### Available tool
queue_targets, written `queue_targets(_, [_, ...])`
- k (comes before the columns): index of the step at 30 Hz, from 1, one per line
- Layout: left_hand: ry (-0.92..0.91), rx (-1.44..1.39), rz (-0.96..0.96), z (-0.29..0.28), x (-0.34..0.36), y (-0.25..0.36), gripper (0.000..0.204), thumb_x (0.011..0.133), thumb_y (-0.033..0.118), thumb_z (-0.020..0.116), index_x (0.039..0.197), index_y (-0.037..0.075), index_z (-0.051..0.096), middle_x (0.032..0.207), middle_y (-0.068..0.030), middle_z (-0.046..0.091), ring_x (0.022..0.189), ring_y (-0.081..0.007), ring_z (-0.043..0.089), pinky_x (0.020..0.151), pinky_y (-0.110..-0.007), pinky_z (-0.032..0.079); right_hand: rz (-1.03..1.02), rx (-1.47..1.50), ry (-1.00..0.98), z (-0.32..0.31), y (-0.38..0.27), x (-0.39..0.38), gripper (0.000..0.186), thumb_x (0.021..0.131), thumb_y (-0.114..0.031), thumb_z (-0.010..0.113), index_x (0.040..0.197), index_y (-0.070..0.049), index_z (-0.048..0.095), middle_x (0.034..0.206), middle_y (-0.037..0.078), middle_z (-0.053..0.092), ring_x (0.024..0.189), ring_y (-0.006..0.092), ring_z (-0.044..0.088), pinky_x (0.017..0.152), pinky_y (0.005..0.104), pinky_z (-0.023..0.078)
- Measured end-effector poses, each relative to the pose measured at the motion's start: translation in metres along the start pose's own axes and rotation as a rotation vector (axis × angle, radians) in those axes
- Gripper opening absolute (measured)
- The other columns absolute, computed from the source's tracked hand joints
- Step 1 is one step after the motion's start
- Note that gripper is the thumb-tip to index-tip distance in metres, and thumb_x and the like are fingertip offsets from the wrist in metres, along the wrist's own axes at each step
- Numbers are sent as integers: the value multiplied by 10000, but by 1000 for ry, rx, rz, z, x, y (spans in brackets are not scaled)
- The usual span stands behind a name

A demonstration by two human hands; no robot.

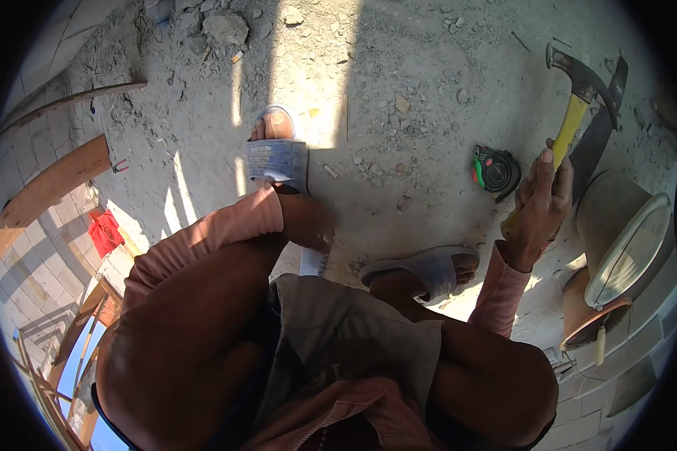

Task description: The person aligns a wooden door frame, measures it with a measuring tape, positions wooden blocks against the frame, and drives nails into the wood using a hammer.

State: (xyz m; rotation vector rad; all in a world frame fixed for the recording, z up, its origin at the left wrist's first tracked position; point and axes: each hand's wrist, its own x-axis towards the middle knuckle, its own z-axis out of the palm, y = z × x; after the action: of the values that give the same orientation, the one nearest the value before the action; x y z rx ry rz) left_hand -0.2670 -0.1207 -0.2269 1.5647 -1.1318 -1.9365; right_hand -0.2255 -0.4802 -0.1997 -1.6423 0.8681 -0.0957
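Across a dusty, rubble-strewn floor, striped with sunlight beneath and beyond the fingers of both hands, a person in pink sleeves crouches at work. A wooden board leans well to the left of the left fingers; a pale bucket stands near the right fingers, on their right. A blue-grey sandal lies just beyond the left fingers, its wearer's toes showing. The right hand has its fingers wrapped around the yellow handle of a claw hammer, whose metal head extends forward past the fingertips. Just left of those fingers, a black, green and red tape measure rests on the ground. A toothed blade shows in part just below the left hand; whether those shadowed, blurred fingers grip it cannot be told. A nail lies farther out, beyond the right fingers.
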Motion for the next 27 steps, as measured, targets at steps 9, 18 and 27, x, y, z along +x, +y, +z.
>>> queue_targets(9, [1138, -291, -372, -44, -46, 57, 314, 967, 323, 702, 928, 35, 583, 751, -82, 608, 698, -195, 587, 689, -338, 480, -68, 149, 11, -42, 6, 6, 261, 993, -255, 718, 1095, -23, 653, 669, -54, 488, 484, 7, 364, 425, 199, 251])
queue_targets(18, [1480, -339, -612, -15, -115, 13, 258, 969, 263, 696, 992, 14, 632, 771, -91, 635, 716, -148, 585, 686, -321, 491, -298, -155, -156, -42, 19, -8, 210, 972, -177, 726, 1060, -7, 641, 789, 16, 597, 704, 94, 562, 653, 264, 458])
queue_targets(27, [1627, 240, -675, 65, -68, -36, 521, 999, 278, 640, 1414, -13, 520, 1429, -252, 516, 1287, -398, 515, 1077, -469, 428, -797, -632, -372, -10, 53, -23, 312, 984, -246, 685, 1180, -11, 622, 1201, 201, 661, 1115, 348, 621, 1225, 568, 218])
